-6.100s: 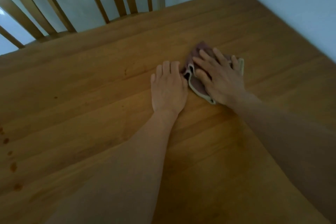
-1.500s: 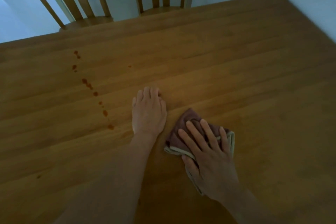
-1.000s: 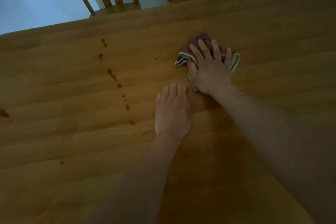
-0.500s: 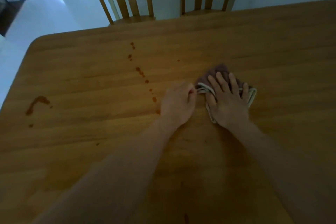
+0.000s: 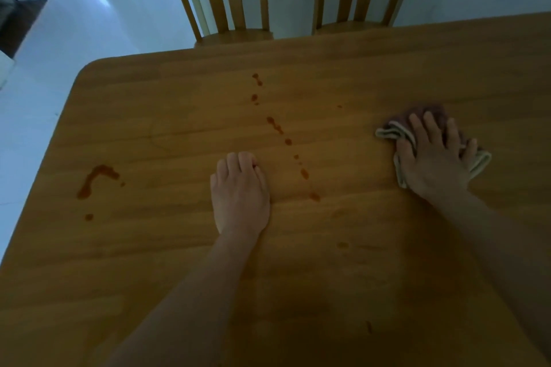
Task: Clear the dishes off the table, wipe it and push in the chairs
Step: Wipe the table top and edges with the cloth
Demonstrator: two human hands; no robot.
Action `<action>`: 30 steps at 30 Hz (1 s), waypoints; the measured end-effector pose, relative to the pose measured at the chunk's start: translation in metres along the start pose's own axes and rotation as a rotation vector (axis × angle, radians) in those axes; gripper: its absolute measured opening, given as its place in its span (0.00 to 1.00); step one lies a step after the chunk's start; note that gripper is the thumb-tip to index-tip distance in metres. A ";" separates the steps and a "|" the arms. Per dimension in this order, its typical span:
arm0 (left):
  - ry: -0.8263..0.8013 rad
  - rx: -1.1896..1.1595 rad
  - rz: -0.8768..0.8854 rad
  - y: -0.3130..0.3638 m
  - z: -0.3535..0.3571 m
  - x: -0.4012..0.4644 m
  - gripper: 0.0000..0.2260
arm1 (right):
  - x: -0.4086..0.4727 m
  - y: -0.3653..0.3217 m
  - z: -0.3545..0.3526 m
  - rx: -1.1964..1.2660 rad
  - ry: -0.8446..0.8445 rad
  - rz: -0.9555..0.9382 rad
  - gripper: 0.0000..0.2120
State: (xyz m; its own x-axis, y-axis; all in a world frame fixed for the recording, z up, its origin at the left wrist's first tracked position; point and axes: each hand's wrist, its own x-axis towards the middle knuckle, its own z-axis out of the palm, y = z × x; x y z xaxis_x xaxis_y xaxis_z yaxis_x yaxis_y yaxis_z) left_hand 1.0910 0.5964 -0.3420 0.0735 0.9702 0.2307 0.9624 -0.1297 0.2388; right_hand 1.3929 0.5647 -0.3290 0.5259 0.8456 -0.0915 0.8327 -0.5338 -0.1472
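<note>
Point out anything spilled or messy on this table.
A trail of reddish-brown drips runs diagonally across the light wooden table, just right of the left hand. A larger reddish-brown smear sits near the table's left edge. The right hand presses the mauve cloth well to the right, clear of both.

Cloth (image 5: 396, 129) on table (image 5: 149, 247), right of frame, under right hand (image 5: 432, 164). Left hand (image 5: 240, 197) centre. Drip trail (image 5: 280, 131) between them; smear (image 5: 95, 179) left. Chairs (image 5: 235, 36) top.

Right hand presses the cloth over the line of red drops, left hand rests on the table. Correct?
No: the head view shows the cloth under the right hand lying apart from the drops, to their right. The left hand does rest on the table.
</note>
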 end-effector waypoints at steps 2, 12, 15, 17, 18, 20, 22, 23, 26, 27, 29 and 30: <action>0.004 0.006 0.012 0.001 0.000 0.000 0.05 | 0.031 -0.028 -0.001 0.015 -0.040 0.017 0.28; 0.028 0.005 0.008 0.003 0.003 0.001 0.06 | 0.060 -0.158 0.013 0.023 -0.115 -0.417 0.27; 0.027 -0.003 0.004 0.004 0.001 0.002 0.07 | 0.038 -0.164 0.017 0.033 -0.150 -0.577 0.25; 0.019 -0.010 0.005 0.004 -0.001 0.002 0.08 | 0.019 -0.162 0.018 0.032 -0.169 -0.676 0.24; 0.023 -0.028 0.010 0.003 -0.001 0.002 0.09 | 0.009 -0.158 0.018 0.027 -0.175 -0.726 0.24; 0.032 -0.089 0.019 0.002 -0.003 0.001 0.09 | -0.011 -0.143 0.018 0.021 -0.185 -0.821 0.23; 0.028 -0.133 0.023 0.001 -0.005 0.001 0.10 | -0.029 -0.121 0.016 0.017 -0.201 -0.908 0.23; 0.024 -0.148 0.025 0.001 -0.006 0.001 0.10 | -0.036 -0.107 0.015 0.012 -0.207 -0.940 0.23; 0.020 -0.153 0.028 0.000 -0.006 0.001 0.06 | -0.055 -0.067 0.011 -0.018 -0.206 -0.962 0.25; 0.014 -0.146 0.028 -0.001 -0.006 0.001 0.05 | -0.060 -0.056 0.009 -0.018 -0.205 -0.937 0.25; -0.002 -0.129 0.041 -0.001 -0.007 0.000 0.04 | -0.070 -0.037 0.007 -0.011 -0.185 -0.838 0.26; -0.002 -0.115 0.054 -0.001 -0.008 -0.001 0.04 | -0.074 -0.029 0.006 -0.001 -0.169 -0.772 0.26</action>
State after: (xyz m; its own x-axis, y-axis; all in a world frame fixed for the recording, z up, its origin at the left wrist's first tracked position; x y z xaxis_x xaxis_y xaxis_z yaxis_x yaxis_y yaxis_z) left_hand 1.0880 0.5943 -0.3354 0.1252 0.9617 0.2440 0.9207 -0.2042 0.3326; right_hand 1.3284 0.5173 -0.3241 -0.2344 0.9657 -0.1121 0.9517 0.2044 -0.2293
